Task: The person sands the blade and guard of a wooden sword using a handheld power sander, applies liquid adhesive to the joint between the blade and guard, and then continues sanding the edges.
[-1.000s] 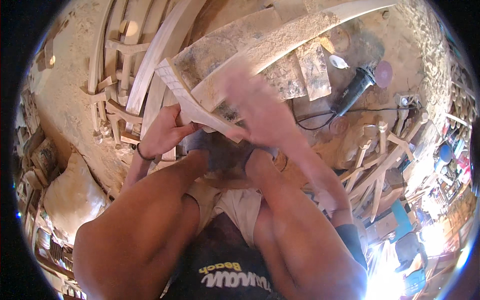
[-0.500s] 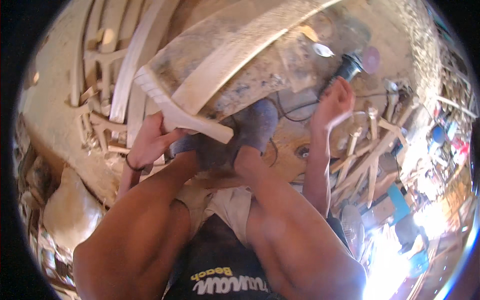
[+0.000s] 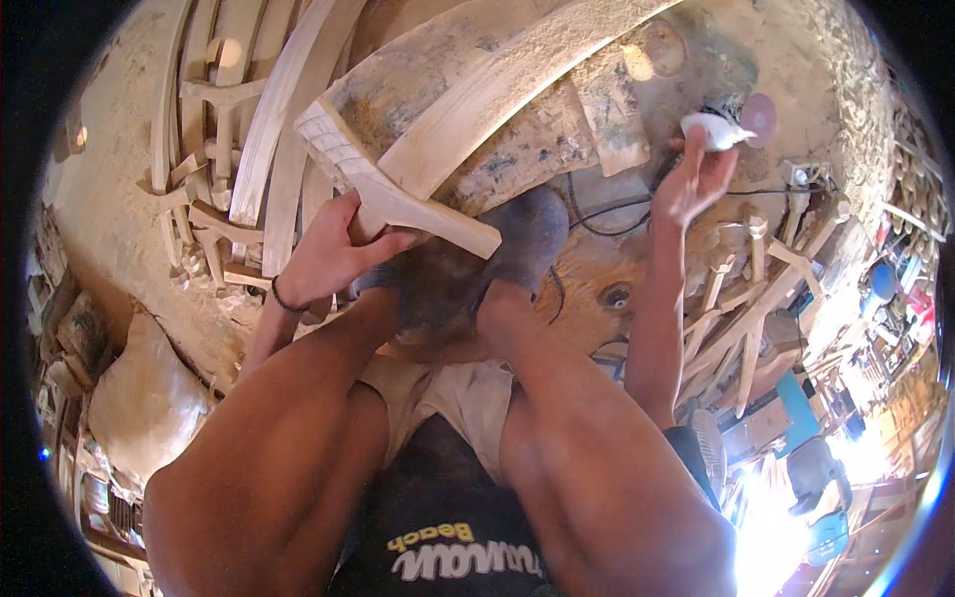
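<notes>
My left hand (image 3: 323, 254) grips a pale wooden piece (image 3: 398, 204) with a broad, pencil-marked end and branching arms. It rests beside a long curved wooden board (image 3: 497, 95), above my feet. My right hand (image 3: 693, 184) reaches out to the far right, with its fingers on a small white cupped thing (image 3: 718, 131) whose exact kind I cannot make out. Just beyond it shows the pinkish disc (image 3: 759, 119) of a power tool. The tool's body is mostly hidden behind the hand and the white thing.
Long curved wooden slats (image 3: 274, 119) lie at the far left. Cut wooden parts (image 3: 751, 289) are piled at the right. A black cable (image 3: 617, 207) loops across the dusty floor near a worn board (image 3: 542, 149). A pale sack (image 3: 149, 398) sits at the left.
My right hand has moved right and opened out from a curl to take the white thing, which has shifted right from the floor. My left hand keeps its hold; the view has shifted slightly.
</notes>
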Tool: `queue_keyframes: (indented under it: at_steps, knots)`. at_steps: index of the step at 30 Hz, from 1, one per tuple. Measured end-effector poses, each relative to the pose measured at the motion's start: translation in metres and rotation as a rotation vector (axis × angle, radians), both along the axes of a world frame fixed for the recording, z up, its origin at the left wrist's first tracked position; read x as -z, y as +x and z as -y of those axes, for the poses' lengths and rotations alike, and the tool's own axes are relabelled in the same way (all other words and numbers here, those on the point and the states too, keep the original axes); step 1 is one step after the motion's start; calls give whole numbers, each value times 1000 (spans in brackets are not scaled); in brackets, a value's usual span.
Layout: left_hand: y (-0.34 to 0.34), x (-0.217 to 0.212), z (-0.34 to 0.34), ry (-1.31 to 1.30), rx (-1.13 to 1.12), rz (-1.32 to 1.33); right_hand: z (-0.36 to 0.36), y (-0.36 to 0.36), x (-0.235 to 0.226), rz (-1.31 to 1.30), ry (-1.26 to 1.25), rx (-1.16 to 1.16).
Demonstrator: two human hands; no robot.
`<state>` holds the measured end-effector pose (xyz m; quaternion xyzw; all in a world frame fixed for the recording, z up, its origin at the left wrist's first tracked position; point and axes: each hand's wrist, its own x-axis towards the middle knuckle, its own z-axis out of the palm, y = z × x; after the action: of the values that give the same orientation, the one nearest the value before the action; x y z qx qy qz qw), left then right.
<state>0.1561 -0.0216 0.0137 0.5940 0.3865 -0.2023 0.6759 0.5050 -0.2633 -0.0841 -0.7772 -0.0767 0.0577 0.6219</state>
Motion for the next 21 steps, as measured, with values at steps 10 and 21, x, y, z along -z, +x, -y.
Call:
queue_keyframes:
  at_steps: [10, 21]
  knots:
    - [0, -4, -5, -7, -4, 9, -23, -127, -93, 91, -301, -819]
    - [4, -11, -7, 34, 63, -124, -43, -131, -89, 188, -308, -891]
